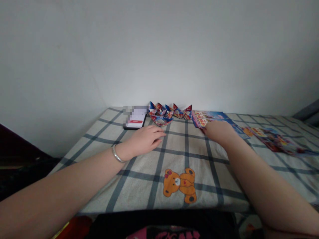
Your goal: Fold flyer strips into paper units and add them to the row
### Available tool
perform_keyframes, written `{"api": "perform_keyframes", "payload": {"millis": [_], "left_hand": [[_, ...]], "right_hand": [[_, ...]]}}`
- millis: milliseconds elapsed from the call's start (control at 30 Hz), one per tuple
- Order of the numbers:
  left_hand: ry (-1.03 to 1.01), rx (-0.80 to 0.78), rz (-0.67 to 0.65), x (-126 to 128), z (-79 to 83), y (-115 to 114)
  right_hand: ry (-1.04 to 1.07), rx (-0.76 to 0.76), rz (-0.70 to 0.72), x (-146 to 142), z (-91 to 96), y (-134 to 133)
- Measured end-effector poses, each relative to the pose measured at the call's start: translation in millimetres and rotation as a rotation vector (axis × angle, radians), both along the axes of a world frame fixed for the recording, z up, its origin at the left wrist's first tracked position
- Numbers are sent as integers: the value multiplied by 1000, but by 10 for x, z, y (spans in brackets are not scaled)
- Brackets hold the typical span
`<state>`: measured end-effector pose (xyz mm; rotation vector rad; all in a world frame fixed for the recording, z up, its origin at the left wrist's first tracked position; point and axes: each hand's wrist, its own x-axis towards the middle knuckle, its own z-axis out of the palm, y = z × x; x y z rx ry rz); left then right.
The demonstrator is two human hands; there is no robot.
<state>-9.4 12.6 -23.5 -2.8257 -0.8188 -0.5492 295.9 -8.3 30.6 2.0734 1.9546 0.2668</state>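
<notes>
My left hand (144, 141) lies flat on the checked sheet (174, 156), fingers stretched out and holding nothing, a silver bangle (116, 154) on its wrist. It rests just short of a phone (135, 120) with a lit screen. My right hand (219, 131) reaches onto the near edge of a colourful printed leaflet (211, 118); its fingers are hidden behind the back of the hand. Several folded paper boats (169, 113) in red, blue and white stand in a row by the wall, between the phone and the leaflet.
More colourful leaflets (274, 139) lie on the sheet to the right. A teddy bear print (180, 184) marks the sheet near me. A white wall (159, 49) closes off the back and left. The bed's left edge drops to a dark floor (22, 166).
</notes>
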Motion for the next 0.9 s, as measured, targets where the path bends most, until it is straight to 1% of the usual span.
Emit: {"api": "perform_keyframes", "payload": {"millis": [67, 167, 233, 333, 367, 467, 567, 600, 667, 733, 900], "left_hand": [[-8, 2, -1, -3, -5, 3], [-15, -1, -4, -6, -11, 4], [-15, -2, 0, -6, -10, 1], [-7, -16, 17, -1, 3, -9], [-7, -25, 23, 1, 9, -13], [-13, -44, 31, 7, 23, -18], [-20, -44, 29, 4, 18, -9], [-21, -42, 26, 1, 13, -4], [-20, -32, 19, -6, 2, 5], [-17, -18, 10, -9, -5, 9], [-8, -8, 14, -2, 6, -2]], "right_hand": [[-24, 25, 40, -95, 24, -62], [-42, 44, 152, -268, 53, -163], [-31, -28, 303, -387, 74, -238], [37, -41, 509, -530, 106, -341], [52, -54, 552, -557, 112, -365], [89, -53, 571, -553, 101, -382], [190, 27, 545, -435, 38, -330], [208, 25, 528, -384, 9, -306], [218, -10, 493, -288, -45, -260], [233, -74, 501, -222, -85, -226], [259, -112, 504, -182, -113, -204]]}}
